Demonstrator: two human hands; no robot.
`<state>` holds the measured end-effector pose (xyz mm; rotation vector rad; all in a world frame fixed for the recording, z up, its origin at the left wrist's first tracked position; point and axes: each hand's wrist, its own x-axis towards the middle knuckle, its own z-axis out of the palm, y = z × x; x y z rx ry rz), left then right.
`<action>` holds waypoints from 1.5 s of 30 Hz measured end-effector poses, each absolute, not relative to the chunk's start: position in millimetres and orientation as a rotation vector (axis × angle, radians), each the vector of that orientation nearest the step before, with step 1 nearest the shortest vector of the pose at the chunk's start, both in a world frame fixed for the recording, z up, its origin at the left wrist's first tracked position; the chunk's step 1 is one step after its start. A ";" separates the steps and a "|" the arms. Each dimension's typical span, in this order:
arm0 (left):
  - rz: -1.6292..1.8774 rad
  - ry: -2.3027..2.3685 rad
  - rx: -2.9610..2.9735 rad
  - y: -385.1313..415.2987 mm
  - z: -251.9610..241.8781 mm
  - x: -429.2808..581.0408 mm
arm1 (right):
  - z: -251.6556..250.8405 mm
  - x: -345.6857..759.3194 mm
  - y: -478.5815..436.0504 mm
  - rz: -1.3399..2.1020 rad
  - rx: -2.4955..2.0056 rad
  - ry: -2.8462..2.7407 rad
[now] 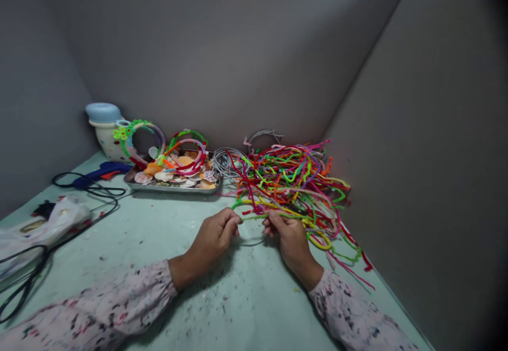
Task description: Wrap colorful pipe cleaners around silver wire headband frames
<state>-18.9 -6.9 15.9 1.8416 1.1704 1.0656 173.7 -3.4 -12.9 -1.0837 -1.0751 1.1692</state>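
Note:
A green pipe cleaner [253, 217] stretches between my two hands. My left hand [216, 234] pinches its left end, the thumb pressed on the curled fingers. Closed around the right part is my right hand [289, 237], with the thumb on top and the strand running on past it. A thin grey wire [251, 244] curves between the hands, lower down; whether it is held too is hidden by the fingers. Just beyond the hands, a large tangled pile of colourful pipe cleaners [289, 173] covers the back right of the table [159, 245].
A metal tray [174, 189] of seashells [186, 168] stands at the back, with wrapped rings [143, 128] on it. Beside it lies coiled grey wire [228, 163]. At left are a lidded jar [107, 134], a blue glue gun [99, 173], black cable [93, 221] and a plastic bag [59, 224].

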 end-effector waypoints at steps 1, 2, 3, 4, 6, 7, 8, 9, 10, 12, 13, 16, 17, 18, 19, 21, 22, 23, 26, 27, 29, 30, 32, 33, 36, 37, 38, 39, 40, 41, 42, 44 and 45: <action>1.081 1.172 1.834 -6.9 16.1 -19.1 | -13.3 174.4 -2.6 1.180 -1.090 -1.080; 1.090 1.164 1.812 -6.8 16.2 -19.3 | -13.2 175.1 -2.0 1.184 -1.104 -1.093; 1.086 1.144 1.772 -6.6 16.0 -19.4 | -12.7 175.8 -1.8 1.177 -1.124 -1.117; 1.065 1.111 1.716 -6.2 15.6 -19.4 | -11.9 176.5 -1.8 1.160 -1.145 -1.145; 0.980 1.023 1.577 -4.5 14.3 -19.3 | -9.4 177.5 -2.7 1.102 -1.165 -1.205; 0.934 0.979 1.495 -3.1 13.6 -19.2 | -8.1 177.7 -3.4 1.077 -1.159 -1.227; 0.893 0.942 1.407 -1.4 12.7 -19.0 | -6.8 177.6 -4.1 1.058 -1.148 -1.243; 0.860 0.909 1.319 0.6 11.9 -19.0 | -5.6 177.4 -4.7 1.046 -1.135 -1.252; 0.832 0.882 1.234 2.7 11.0 -19.0 | -4.5 177.1 -5.3 1.038 -1.124 -1.260; 0.773 0.849 1.090 7.1 9.6 -19.7 | -3.0 176.4 -6.3 1.025 -1.121 -1.282; 0.736 0.839 1.046 9.0 9.2 -20.4 | -2.5 176.1 -6.8 1.018 -1.123 -1.296; 0.606 0.804 1.031 13.2 9.3 -24.1 | -2.7 175.5 -8.0 1.004 -1.125 -1.327; 0.566 0.785 1.045 14.0 9.7 -25.6 | -3.3 175.4 -8.3 1.002 -1.125 -1.326; 0.529 0.767 1.055 14.6 10.1 -27.1 | -4.0 175.4 -8.5 1.001 -1.126 -1.319; 0.497 0.754 1.058 15.1 10.4 -28.5 | -4.8 175.3 -8.6 1.003 -1.129 -1.310; 0.454 0.745 1.051 15.5 10.6 -30.6 | -5.9 175.2 -8.6 1.009 -1.136 -1.297; 0.438 0.748 1.044 15.6 10.4 -31.2 | -6.1 175.1 -8.5 1.017 -1.138 -1.290; 0.421 0.754 1.039 15.7 10.1 -31.6 | -6.0 175.1 -8.4 1.028 -1.139 -1.283; 0.377 0.759 1.042 15.9 8.5 -31.5 | -4.3 174.9 -8.3 1.062 -1.146 -1.258; 0.367 0.755 1.049 16.0 8.0 -31.4 | -3.5 174.8 -8.3 1.074 -1.150 -1.249; 0.354 0.735 1.070 16.3 7.4 -31.3 | -2.3 174.4 -8.2 1.100 -1.154 -1.230; 0.351 0.723 1.081 16.4 7.3 -31.5 | -2.0 174.2 -8.1 1.114 -1.152 -1.221; 0.344 0.699 1.102 16.6 7.3 -31.9 | -2.3 174.4 -7.4 1.139 -1.152 -1.219; 0.342 0.689 1.111 16.5 7.3 -32.2 | -2.9 174.8 -6.7 1.147 -1.155 -1.225; 0.339 0.675 1.131 15.7 7.5 -32.8 | -7.3 177.6 -3.3 1.160 -1.164 -1.235; 0.334 0.671 1.136 15.1 7.7 -33.0 | -9.4 179.1 -1.8 1.164 -1.163 -1.225; 0.330 0.665 1.142 14.6 8.1 -33.2 | -11.6 180.8 -0.1 1.166 -1.158 -1.207; 0.330 0.659 1.148 14.0 8.6 -33.4 | -13.9 182.6 1.6 1.166 -1.154 -1.184; 0.333 0.653 1.155 13.5 9.3 -33.6 | -15.9 184.4 3.2 1.164 -1.149 -1.156; 0.336 0.647 1.160 13.1 10.1 -33.8 | -17.6 186.1 4.6 1.164 -1.141 -1.132; 0.333 0.642 1.164 12.9 10.9 -34.0 | -18.9 187.6 5.7 1.165 -1.130 -1.111; 0.316 0.633 1.165 13.2 12.2 -34.1 | -19.9 189.7 6.5 1.182 -1.082 -1.075; 0.309 0.629 1.159 13.6 12.5 -33.9 | -19.7 190.0 6.1 1.195 -1.049 -1.063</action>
